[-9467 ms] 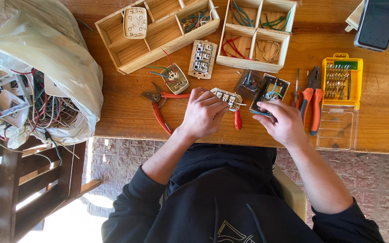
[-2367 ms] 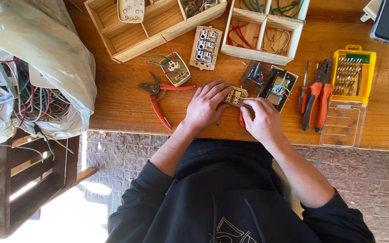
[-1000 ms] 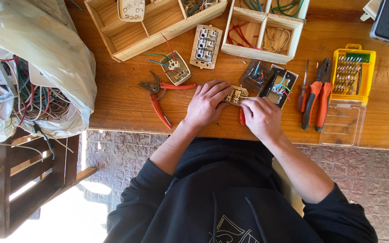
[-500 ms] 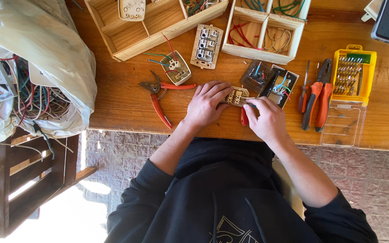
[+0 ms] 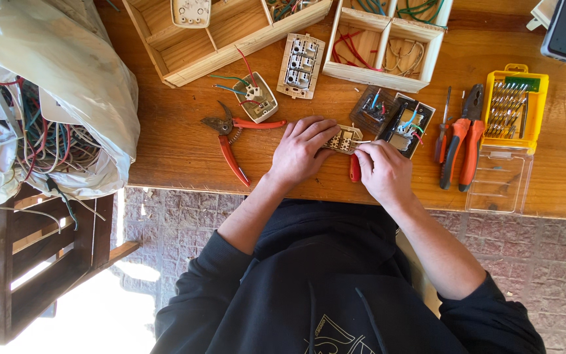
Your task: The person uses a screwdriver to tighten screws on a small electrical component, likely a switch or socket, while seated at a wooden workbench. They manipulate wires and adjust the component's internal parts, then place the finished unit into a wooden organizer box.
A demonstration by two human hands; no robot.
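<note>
My left hand [image 5: 301, 152] presses a small beige switch module [image 5: 343, 139] down on the wooden table [image 5: 178, 141], fingers wrapped over its left end. My right hand [image 5: 382, 172] grips a red-handled screwdriver [image 5: 355, 168], its tip at the module's right side. Only the red handle end shows below my fingers. Just beyond the module lie a dark brown wired base [image 5: 375, 108] and a black wired switch plate [image 5: 409, 124].
Red-handled cutters [image 5: 232, 137] lie left of my hands, with orange pliers [image 5: 463, 137] and a yellow bit case [image 5: 514, 108] at the right. Two wooden compartment trays [image 5: 388, 39] stand behind. A plastic bag of wires [image 5: 40, 98] fills the left edge.
My right hand has drawn in closer to the module with the screwdriver. Much earlier the module lay flat with a white face up; now both hands are tight on it.
</note>
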